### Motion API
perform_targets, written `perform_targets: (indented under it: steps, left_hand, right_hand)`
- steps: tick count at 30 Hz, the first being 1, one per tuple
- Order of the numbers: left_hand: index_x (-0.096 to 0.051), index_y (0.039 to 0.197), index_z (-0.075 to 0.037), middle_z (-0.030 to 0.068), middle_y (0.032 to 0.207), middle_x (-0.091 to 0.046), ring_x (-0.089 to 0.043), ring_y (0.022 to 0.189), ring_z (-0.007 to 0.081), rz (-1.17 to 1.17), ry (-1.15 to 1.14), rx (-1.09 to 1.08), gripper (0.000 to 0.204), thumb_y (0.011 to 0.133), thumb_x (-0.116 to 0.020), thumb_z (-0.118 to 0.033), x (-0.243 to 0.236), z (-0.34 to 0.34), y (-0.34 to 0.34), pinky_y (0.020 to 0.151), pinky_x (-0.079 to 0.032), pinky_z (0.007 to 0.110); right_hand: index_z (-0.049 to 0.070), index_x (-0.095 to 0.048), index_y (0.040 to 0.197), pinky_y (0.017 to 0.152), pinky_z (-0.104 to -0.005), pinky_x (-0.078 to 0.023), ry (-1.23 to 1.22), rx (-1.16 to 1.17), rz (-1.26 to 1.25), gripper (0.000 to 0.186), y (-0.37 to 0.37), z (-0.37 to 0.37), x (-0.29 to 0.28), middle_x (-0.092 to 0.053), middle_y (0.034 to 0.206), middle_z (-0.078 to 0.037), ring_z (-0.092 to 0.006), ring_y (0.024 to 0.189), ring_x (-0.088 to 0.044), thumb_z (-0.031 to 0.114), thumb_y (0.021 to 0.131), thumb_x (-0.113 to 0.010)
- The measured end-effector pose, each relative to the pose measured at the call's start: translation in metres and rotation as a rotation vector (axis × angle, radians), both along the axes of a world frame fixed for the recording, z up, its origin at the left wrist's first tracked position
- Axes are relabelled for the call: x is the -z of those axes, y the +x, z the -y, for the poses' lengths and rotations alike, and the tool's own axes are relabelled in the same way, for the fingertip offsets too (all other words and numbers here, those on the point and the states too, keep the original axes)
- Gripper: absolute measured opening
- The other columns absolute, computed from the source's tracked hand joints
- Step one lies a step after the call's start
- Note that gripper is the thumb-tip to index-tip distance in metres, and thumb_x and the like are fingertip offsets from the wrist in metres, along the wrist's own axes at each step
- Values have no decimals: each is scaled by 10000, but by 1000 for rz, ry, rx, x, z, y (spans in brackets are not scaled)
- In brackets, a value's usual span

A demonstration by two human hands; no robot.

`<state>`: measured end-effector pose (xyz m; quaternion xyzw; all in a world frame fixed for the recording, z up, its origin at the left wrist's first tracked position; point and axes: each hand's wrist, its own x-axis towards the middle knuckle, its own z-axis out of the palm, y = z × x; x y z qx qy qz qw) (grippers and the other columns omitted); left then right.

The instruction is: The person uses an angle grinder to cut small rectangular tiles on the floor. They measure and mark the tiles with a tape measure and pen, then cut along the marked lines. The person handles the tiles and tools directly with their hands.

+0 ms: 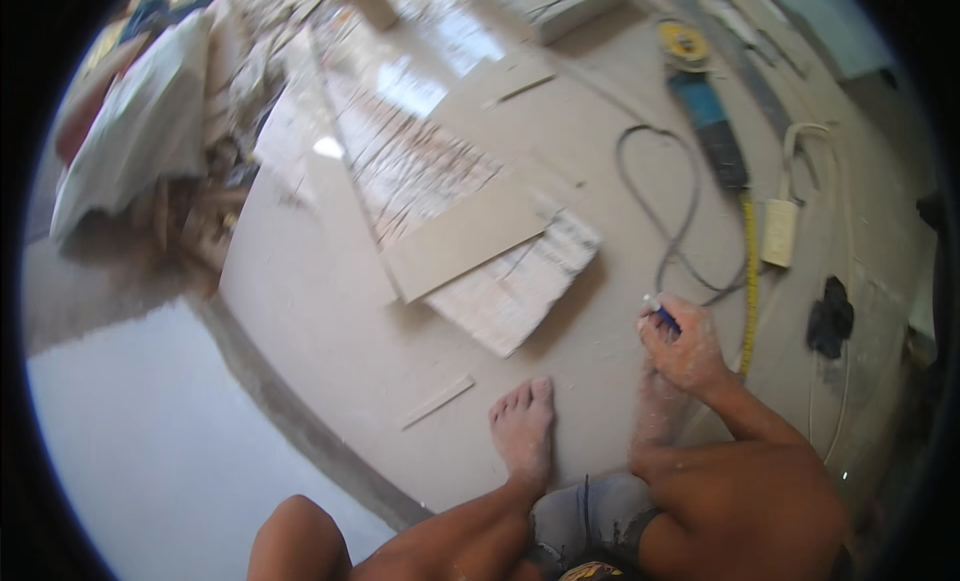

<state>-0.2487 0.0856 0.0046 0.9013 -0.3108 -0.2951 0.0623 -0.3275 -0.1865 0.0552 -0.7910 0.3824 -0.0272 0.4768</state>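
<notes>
My right hand is closed around a pen with a blue barrel and whitish tip, above my right foot. Close by on its right runs the yellow blade of a tape measure. A dark cord loops across the floor just beyond the hand. Farther off lies a blue and black angle grinder with a yellow disc guard. Ahead of my feet, a flat beige tile piece rests on a worn, scored whitish board. My left hand is out of the picture.
A cream power strip with a pale cable and a crumpled black item lie at the right. One thin offcut sits near my left foot. A whitish sack and rubble are at the far left. A grey block stands at the back.
</notes>
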Motion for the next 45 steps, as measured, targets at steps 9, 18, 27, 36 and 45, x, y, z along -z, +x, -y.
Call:
perform_targets:
  steps: [9,18,27,36,45]
  left_hand:
    - [-597,1298,-89,142,1299,-669,-597,1259,347,194,86,223,300,1157,-402,-268,2,20,-15,1089,-437,446]
    - [-567,1348,-88,129,1318,-662,-603,1259,329,331,103,368,280,1126,-461,-220,14,10,-43,1107,-436,452]
    - [-548,1363,-59,146,1303,-650,-613,1223,309,251,178,372,320,1101,-489,-231,20,2,-49,1073,-445,442]
    - [-576,1261,-75,137,1119,-653,-635,1047,303,484,-38,711,245,1075,-478,-199,3,10,-49,918,-478,425]
    - [-605,1222,-67,129,1075,-660,-646,989,280,338,-68,795,218,1057,-506,-168,6,32,-33,864,-499,401]
  right_hand:
    - [-11,-706,977,601,-342,-507,-79,558,-173,157,-133,-10,-55,-666,719,-75,-144,620,-616,143,948,-720]
    - [26,-666,936,641,-415,-539,-140,953,-401,216,-262,-139,-7,-674,733,-117,-300,637,-665,226,921,-749]
    - [25,-565,1335,1015,-500,-539,-50,955,-555,604,-259,-242,38,-704,1191,-177,-353,1156,-669,306,863,-815]
    - [-4,-590,1327,1084,-438,-522,-185,858,-542,455,-222,-239,40,-694,1265,-159,-278,1224,-652,221,949,-708]
    - [-34,-612,1315,1150,-376,-503,138,709,191,320,-100,-163,82,-679,1328,-145,-210,1281,-634,123,1038,-596]
